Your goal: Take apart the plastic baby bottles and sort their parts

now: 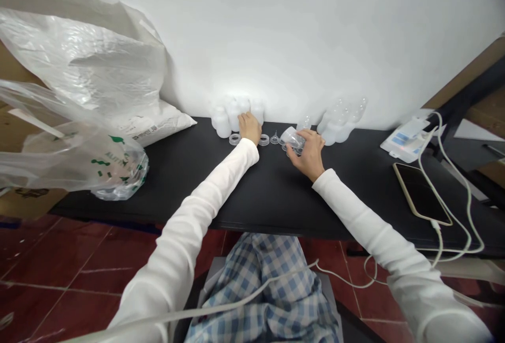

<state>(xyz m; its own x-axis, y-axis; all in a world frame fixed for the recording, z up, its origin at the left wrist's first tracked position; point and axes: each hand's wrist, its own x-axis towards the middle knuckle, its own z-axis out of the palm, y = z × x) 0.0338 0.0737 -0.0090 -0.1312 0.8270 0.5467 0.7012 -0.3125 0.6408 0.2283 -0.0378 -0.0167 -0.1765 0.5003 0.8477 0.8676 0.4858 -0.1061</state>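
Note:
Along the wall on the left stands a group of cloudy white plastic bottles (pixel 221 122). My left hand (pixel 250 127) reaches in among them, its bent fingers against one bottle; its palm side is hidden. White plastic rings (pixel 263 140) lie on either side of that wrist. A small clear funnel-shaped piece, like a teat (pixel 275 138), sits between my hands. My right hand (pixel 310 152) grips a tilted clear plastic cup (pixel 292 137) between thumb and fingers. Small clear pieces lie partly hidden under it. Beyond this hand, clear domed plastic pieces (pixel 342 119) are grouped by the wall.
Large plastic sacks (pixel 98 53) and a printed clear bag (pixel 118 164) crowd the left end of the black table (pixel 189 174). On the right are a white packet (pixel 406 138), a phone (pixel 422 193) and white cables (pixel 467 201). One cable crosses my lap.

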